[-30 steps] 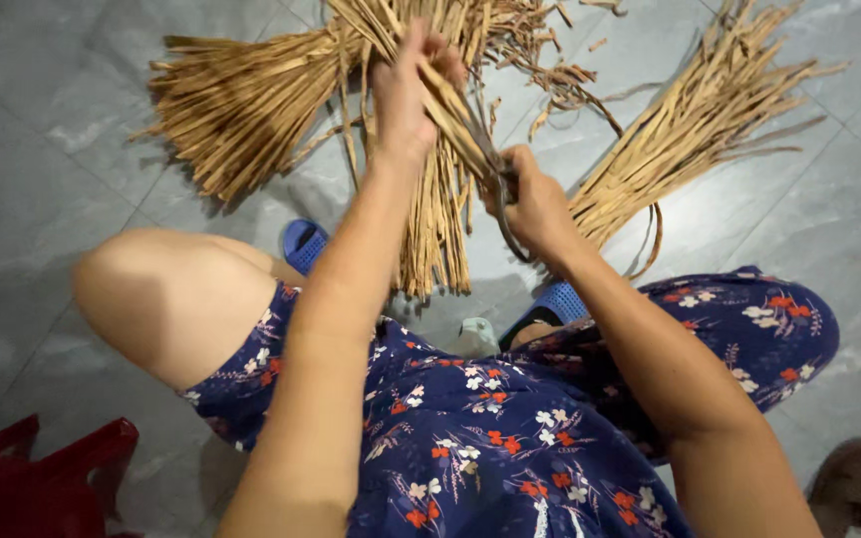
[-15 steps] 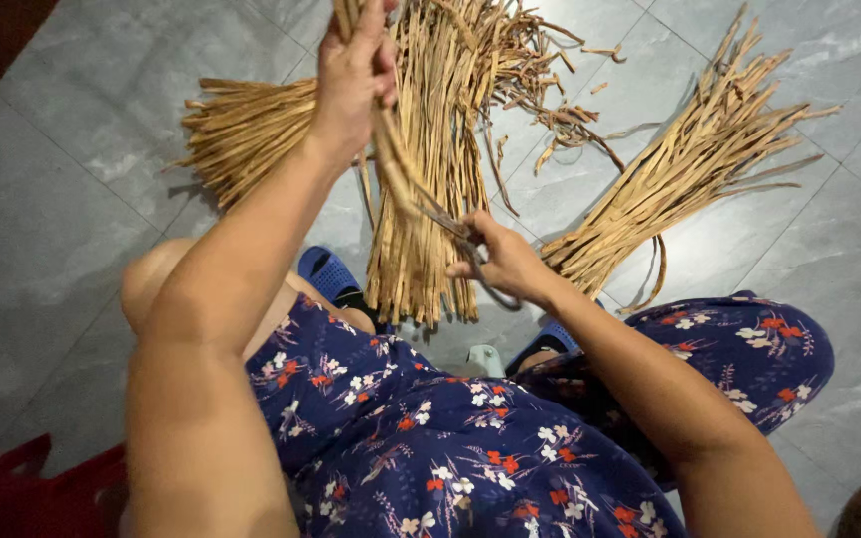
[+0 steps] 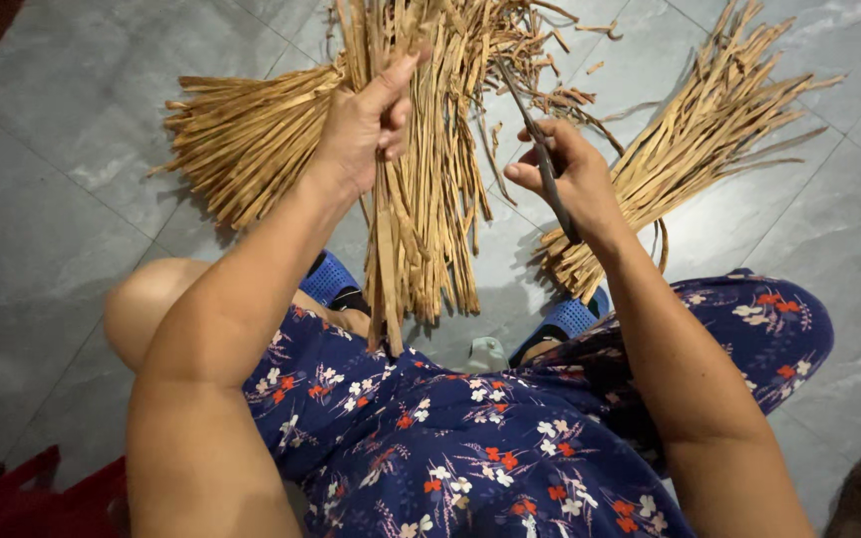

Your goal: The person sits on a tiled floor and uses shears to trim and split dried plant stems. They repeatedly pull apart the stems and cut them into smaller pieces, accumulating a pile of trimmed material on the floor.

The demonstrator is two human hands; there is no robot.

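Note:
My left hand grips a bundle of long tan dried strips that hangs down toward my lap. My right hand holds a thin dark tool, perhaps a knife or scissors, just right of the bundle, its tip pointing up toward the strips' upper part. Both forearms reach forward over my blue floral dress.
Two more heaps of dried strips lie on the grey tiled floor, one at the left, one at the right. Blue sandals show beneath the bundle. A red object sits at the bottom left.
My right hand has risen from low beside the bundle to near its upper part. The left hand keeps its hold on the strips; the view has shifted slightly.

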